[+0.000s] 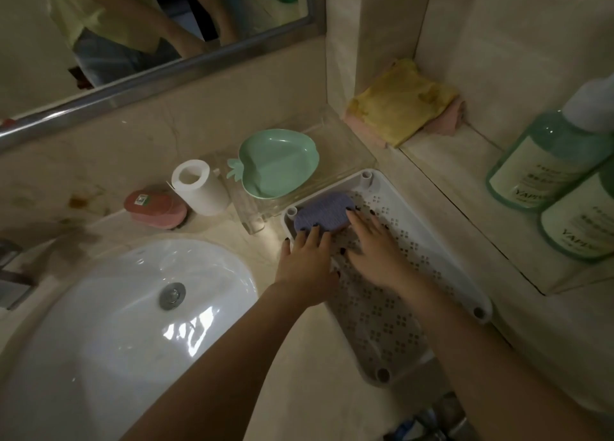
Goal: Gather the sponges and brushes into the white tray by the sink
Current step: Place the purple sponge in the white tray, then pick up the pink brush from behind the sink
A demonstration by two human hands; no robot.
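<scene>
**Reaching into the white tray with both hands at the purple sponge**

Our fingertips come first: those of our left hand lie spread and loose, their dark-nailed tips touching the near edge of the oval purple ribbed sponge. The fingers of our right hand are likewise stretched out flat, one tip at the sponge's right end, the others resting on the tray floor. Neither hand closes around anything; both lie released, palms down.

The sponge sits inside the perforated white plastic tray, in its far left corner, close to a short corner post. Our left palm crosses the tray's left rim, and our right forearm runs along its length toward us.

Outward from there, the tray lies on the beige stone counter, just right of the round white ceramic sink. Behind the tray stands a clear plastic box holding a mint-green strawberry-shaped dish. To its left we see a white roll of paper standing upright, and beside that a pink round plastic item with a label; we cannot tell what it is.

On the raised ledge at right lie folded yellow and pink cloths, and farther right two green bottles stand together. A metal-framed mirror hangs above the counter
</scene>
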